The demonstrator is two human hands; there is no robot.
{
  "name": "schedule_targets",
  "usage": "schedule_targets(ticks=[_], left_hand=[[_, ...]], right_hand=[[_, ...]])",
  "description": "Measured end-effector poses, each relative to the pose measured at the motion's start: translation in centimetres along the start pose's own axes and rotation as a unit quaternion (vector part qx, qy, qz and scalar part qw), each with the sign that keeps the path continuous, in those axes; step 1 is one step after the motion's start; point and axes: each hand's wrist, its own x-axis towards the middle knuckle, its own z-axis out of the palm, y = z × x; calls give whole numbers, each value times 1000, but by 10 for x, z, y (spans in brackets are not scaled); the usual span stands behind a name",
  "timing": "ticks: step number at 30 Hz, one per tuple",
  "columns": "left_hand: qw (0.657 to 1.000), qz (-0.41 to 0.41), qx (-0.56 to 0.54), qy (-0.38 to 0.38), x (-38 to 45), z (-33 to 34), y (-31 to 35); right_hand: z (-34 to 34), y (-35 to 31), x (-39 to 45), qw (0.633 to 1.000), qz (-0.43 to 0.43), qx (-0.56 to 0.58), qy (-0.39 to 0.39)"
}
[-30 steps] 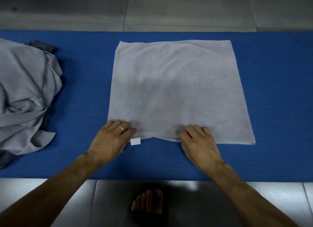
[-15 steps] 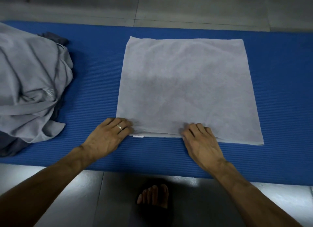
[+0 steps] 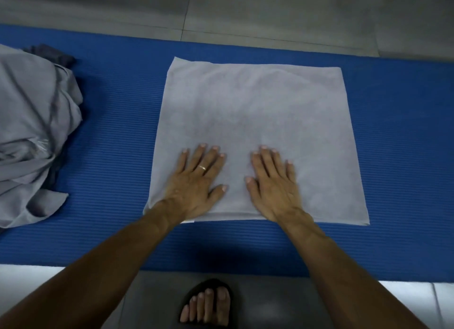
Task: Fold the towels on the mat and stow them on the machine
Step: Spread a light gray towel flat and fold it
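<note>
Now both the left hand (image 3: 196,183) and right hand (image 3: 272,183) press flat, fingers (image 3: 266,161) straight, on the grey towel (image 3: 258,107)

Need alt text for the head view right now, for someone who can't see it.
Both hands, left hand and right hand, press flat with straight fingers on a folded grey towel on the blue mat. A heap of unfolded grey towels lies at left.
</note>
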Motion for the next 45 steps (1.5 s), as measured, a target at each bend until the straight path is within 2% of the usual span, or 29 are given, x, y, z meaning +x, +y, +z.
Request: schedule_targets(ticks=[4, 6, 8, 10, 13, 15, 18, 20, 23, 25, 28, 31, 33, 38, 42, 43, 45], left_hand=[[999, 4, -13, 35, -9, 1, -5], [995, 20, -56, 83, 6, -4, 0], [989, 23, -69, 126, 37, -14, 13], [989, 21, -81, 122, 78, -25, 28], [996, 32, -59, 64, 121, -32, 41], [998, 18, -27, 50, 129, -25, 39], [998, 6, -17, 65, 126, -22, 38], [998, 7, -16, 56, 127, -23, 39], [999, 11, -8, 50, 127, -22, 38], [998, 14, -10, 55, 125, -22, 38], [999, 14, -10, 42, 126, -23, 36], [999, 15, -10, 46, 126, -26, 38], [997, 17, -35, 66, 130, -29, 39], [983, -8, -106, 152, 189, -47, 33], [988, -64, -57, 131, 250, -63, 11], [989, -77, -52, 118, 257, -60, 7], [991, -92, -42, 92, 262, -54, 5]], right_hand=[[-11, 66, -45, 991, 124, -27, -50], [-23, 72, -43, 988, 152, -11, 1], [-26, 64, -10, 989, 137, 15, 50], [-25, 51, 34, 993, 94, 53, 52], [-19, 59, 58, 997, 68, 34, 16], [-13, 92, 32, 992, 125, 6, -1], [-22, 148, -23, 968, 248, -28, 14], [-30, 153, -26, 961, 270, -62, 18], [-25, 101, -1, 980, 190, -14, 65], [-11, 73, -8, 990, 139, 8, 28], [-6, 102, -50, 984, 172, -43, 0], [-28, 131, -69, 974, 218, -63, -11], [-40, 128, -39, 976, 209, -64, 12], [-49, 86, 107, 996, 75, 30, 41], [-48, 94, 184, 1000, -10, -8, -13], [-48, 108, 194, 999, -14, -28, -25], [-52, 143, 212, 997, 44, -55, -45]])
